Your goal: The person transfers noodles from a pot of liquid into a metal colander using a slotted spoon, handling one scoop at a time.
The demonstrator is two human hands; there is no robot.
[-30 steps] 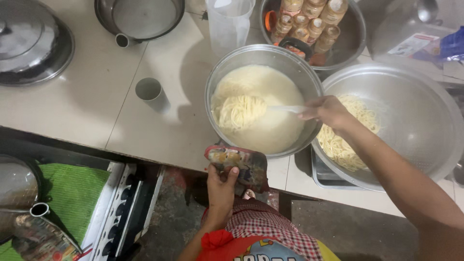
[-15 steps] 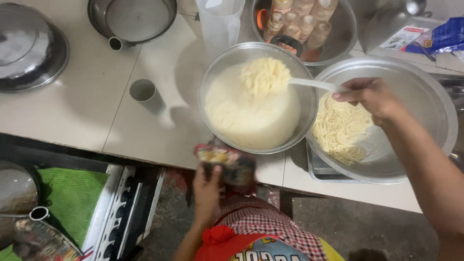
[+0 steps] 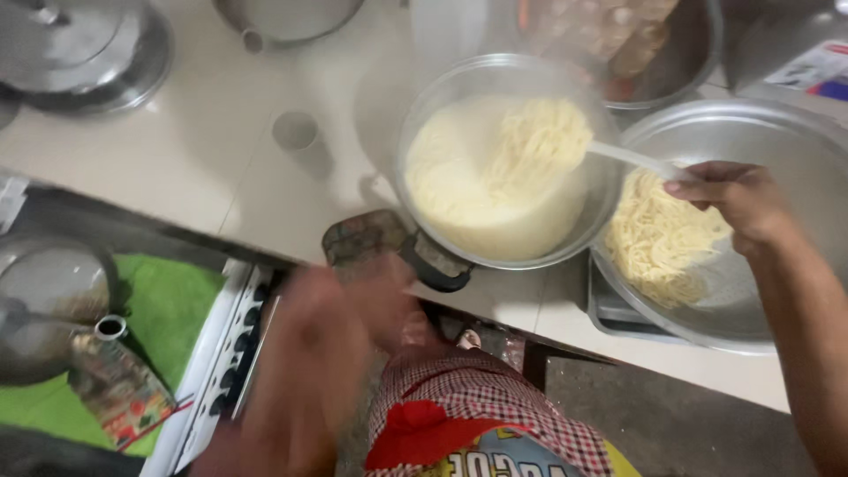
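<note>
A steel pot (image 3: 424, 132) of milky white water stands on the pale counter. My right hand (image 3: 733, 199) grips the white handle of a skimmer (image 3: 632, 159), which holds a heap of yellow noodles (image 3: 539, 137) over the pot's right side. To the right, a big steel bowl (image 3: 777, 132) holds more noodles (image 3: 658, 238). My left hand (image 3: 353, 309) is a blur at the counter's edge, just below a patterned pot holder (image 3: 367, 234) and the pot's black handle (image 3: 437, 269). Its grip cannot be made out.
A small metal cup (image 3: 296, 131) stands left of the pot. A steel lid (image 3: 79, 44) and a pan (image 3: 283, 18) sit at the back, and a basin of bottles (image 3: 636, 44) behind the pot. Lower left are a stove (image 3: 221, 353), green cloth (image 3: 168, 300) and sieve (image 3: 53, 300).
My right hand has raised the skimmer with noodles out of the water, toward the pot's right side. My left hand has dropped from the pot handle and is blurred with motion.
</note>
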